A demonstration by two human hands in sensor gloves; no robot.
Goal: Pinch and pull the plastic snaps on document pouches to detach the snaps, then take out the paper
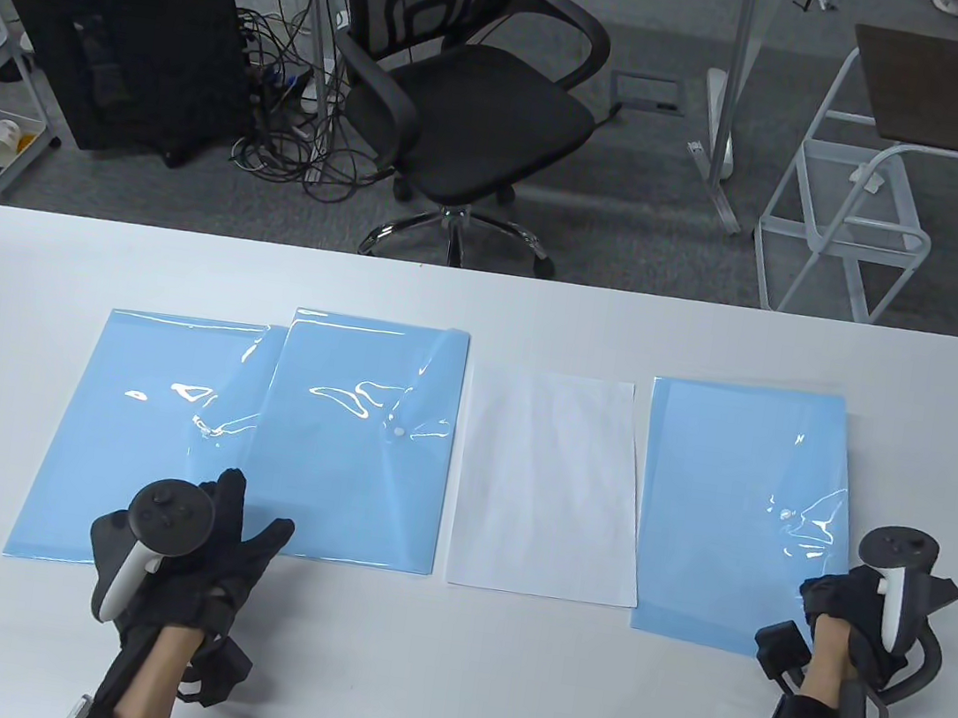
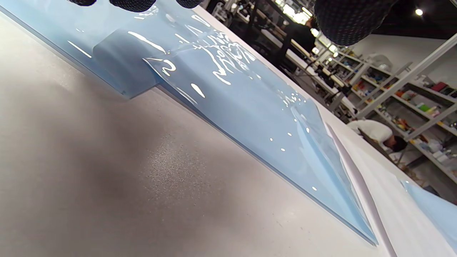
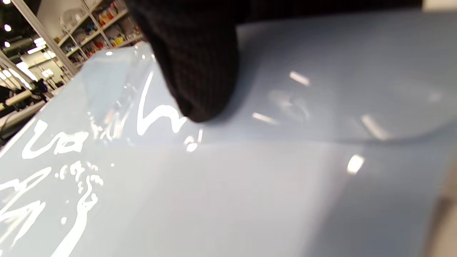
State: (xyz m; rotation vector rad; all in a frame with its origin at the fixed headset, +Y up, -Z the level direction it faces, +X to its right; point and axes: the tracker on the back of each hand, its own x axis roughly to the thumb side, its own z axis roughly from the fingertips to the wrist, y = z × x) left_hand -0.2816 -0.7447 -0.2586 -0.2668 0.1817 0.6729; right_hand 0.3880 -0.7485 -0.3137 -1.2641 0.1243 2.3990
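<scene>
The left hand is laid flat with fingers spread, grasping nothing, its fingertips resting on the near edges of the left pouch and the middle pouch. The right hand is set on the near right corner of the right pouch; whether its fingers pinch the plastic or only press it cannot be told, since the tracker covers them from above and the wrist view shows only one dark fingertip on the film. Three blue pouches are laid in a row on the table, the middle one overlapping the left, with a white sheet between the middle and right pouches. The pouches are judged light, thin, glossy and floppy, likely to slide on the smooth top, so one hand is best kept flat as an anchor while the flap beside a snap is pinched. A snap is seen on the middle pouch; the other two are lost in glare. Whether paper lies inside any pouch cannot be made out.
</scene>
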